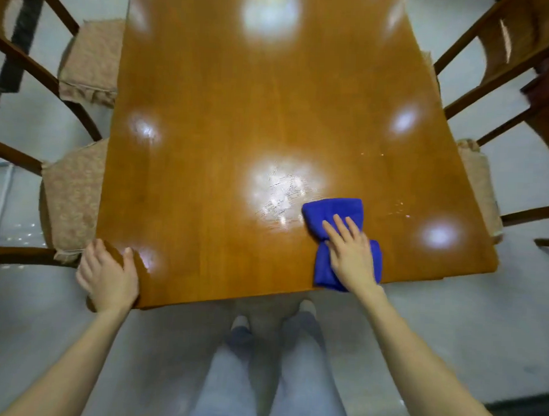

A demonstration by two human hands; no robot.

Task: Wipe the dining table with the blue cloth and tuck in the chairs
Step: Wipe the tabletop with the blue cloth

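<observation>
Right hand (pixel 350 252), fingers straight, presses the blue cloth (pixel 333 210) onto the dining table (pixel 239 112) by its near edge; left hand (pixel 106 276), fingers curled, clasps the near-left corner.

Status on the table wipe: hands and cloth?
Left hand grips near-left corner of table. Right hand flat, pressing blue cloth near front edge. Chair seats stick out both sides, apart from the cloth.

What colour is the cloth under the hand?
Blue; the cloth shows best in the head view.
</observation>
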